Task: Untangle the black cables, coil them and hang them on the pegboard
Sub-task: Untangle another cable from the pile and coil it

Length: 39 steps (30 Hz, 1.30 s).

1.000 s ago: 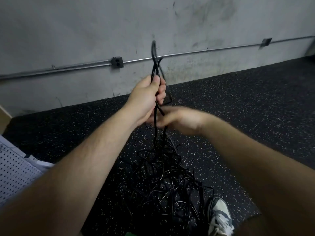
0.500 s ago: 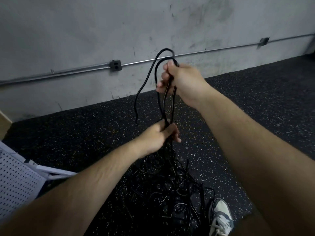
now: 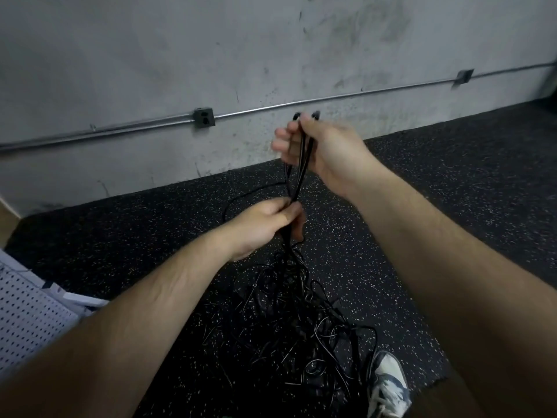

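Strands of black cable (image 3: 297,191) run tight between two bare hands. The right hand (image 3: 328,152) is up at twelve o'clock. Its fingers are curled round the strands, and two cable ends (image 3: 315,115) poke out at its top. The left hand (image 3: 265,224) is just below it and pinches the same strands between thumb and fingers. Under that hand the strands drop into a big messy cable pile (image 3: 301,327) at six o'clock, on the speckled black floor (image 3: 452,206). A white pegboard (image 3: 27,321) lies at eight o'clock from the pile. A shoe (image 3: 388,381) sits just beside the pile at four o'clock. A grey wall socket (image 3: 204,117) sits on a metal pipe (image 3: 361,93) at eleven o'clock.
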### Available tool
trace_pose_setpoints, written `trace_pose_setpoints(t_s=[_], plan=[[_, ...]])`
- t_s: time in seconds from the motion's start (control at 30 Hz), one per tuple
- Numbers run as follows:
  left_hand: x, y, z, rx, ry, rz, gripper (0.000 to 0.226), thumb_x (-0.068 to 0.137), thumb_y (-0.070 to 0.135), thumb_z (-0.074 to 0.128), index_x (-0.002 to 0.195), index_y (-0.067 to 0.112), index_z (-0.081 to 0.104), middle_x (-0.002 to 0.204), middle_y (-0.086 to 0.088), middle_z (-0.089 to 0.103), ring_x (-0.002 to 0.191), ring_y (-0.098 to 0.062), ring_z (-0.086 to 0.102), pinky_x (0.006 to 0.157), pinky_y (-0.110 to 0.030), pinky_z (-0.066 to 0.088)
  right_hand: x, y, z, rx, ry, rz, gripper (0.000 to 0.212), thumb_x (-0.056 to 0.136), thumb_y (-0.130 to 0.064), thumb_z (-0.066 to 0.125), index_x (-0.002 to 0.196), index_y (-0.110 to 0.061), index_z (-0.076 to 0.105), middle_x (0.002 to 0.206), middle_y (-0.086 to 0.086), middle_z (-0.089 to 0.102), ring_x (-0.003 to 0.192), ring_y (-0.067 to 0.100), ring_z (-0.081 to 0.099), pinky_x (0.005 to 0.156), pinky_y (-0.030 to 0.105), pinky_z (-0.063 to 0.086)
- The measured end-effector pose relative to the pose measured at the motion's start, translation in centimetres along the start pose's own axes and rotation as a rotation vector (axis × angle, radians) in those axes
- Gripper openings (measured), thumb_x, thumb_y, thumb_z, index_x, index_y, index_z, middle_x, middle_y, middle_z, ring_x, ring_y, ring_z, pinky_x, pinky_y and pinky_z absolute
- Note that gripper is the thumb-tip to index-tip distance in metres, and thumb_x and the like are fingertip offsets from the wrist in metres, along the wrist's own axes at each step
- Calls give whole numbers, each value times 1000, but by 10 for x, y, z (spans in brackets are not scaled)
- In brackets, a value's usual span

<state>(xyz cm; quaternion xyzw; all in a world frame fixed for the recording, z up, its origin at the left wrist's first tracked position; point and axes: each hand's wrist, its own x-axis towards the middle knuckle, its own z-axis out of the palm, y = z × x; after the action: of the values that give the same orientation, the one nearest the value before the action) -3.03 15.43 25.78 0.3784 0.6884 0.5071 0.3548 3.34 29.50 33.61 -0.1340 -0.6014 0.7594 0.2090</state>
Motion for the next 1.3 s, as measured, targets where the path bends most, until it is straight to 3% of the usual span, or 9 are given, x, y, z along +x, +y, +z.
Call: trace_pose_setpoints(t_s=[0.13, 0.27, 0.4, 0.53, 0.7, 0.87, 1.03, 1.2, 1.3], plan=[[1, 7, -2, 41, 106, 102, 28, 109, 24, 41, 86, 15, 53, 58, 12, 53, 60, -9, 53, 91, -39, 48, -5, 6, -8, -173, -147, -16, 36, 104, -38, 52, 122, -8, 58, 115, 5, 75, 102, 23, 73, 98, 45, 53], [-1, 16, -7, -87, 121, 116, 26, 108, 28, 45, 93, 16, 63, 70, 6, 67, 70, -11, 65, 84, -31, 49, -14, 17, 2, -265, -184, 0, 23, 108, -21, 45, 108, -2, 58, 110, 15, 75, 76, 36, 72, 66, 46, 59], [-10, -5, 8, 78, 86, -12, 29, 109, 30, 41, 92, 20, 63, 74, 8, 73, 85, -10, 73, 92, -34, 49, -12, -12, 2, 3, -46, -104, 25, 109, -24, 42, 109, -6, 59, 113, 13, 75, 101, 27, 73, 99, 46, 55], [-6, 11, 7, -129, 265, 105, 26, 110, 26, 41, 94, 15, 58, 66, 5, 56, 66, -13, 57, 76, -34, 51, -34, 23, 5, -480, -229, -17, 21, 106, -22, 50, 105, -8, 67, 113, 17, 74, 77, 40, 69, 75, 52, 59], [-19, -11, 13, 233, 77, -49, 33, 105, 44, 44, 88, 21, 61, 70, 8, 68, 76, -10, 65, 94, -41, 50, -16, -20, 4, 13, 37, -126, 20, 109, -20, 44, 106, -6, 57, 103, 11, 77, 97, 26, 75, 101, 50, 53], [-8, 6, 3, -151, 222, 102, 27, 110, 26, 42, 87, 18, 54, 64, 10, 50, 62, -8, 49, 68, -23, 47, -28, 28, 7, -467, -196, 19, 22, 106, -22, 52, 111, -4, 64, 109, 10, 76, 92, 26, 74, 81, 37, 62], [-15, -10, 0, 152, 121, -31, 29, 109, 37, 42, 92, 20, 58, 90, -8, 74, 91, -16, 72, 89, -32, 53, -12, -8, 11, -57, 20, -105, 21, 109, -19, 45, 104, -4, 58, 104, 16, 76, 94, 29, 75, 82, 37, 62], [-8, 1, -4, -122, 142, 7, 29, 110, 28, 40, 89, 13, 53, 68, 2, 54, 74, -22, 61, 87, -47, 54, -17, 30, 13, -307, -134, 33, 13, 103, -12, 57, 96, -2, 59, 101, 16, 77, 94, 32, 74, 86, 40, 62], [-9, 2, -12, -84, 133, 22, 28, 110, 26, 42, 89, 12, 54, 69, 1, 55, 71, -20, 60, 76, -42, 55, -12, 25, 9, -214, -63, 25, 10, 104, -8, 55, 95, -2, 55, 101, 19, 76, 86, 23, 75, 70, 29, 61]])
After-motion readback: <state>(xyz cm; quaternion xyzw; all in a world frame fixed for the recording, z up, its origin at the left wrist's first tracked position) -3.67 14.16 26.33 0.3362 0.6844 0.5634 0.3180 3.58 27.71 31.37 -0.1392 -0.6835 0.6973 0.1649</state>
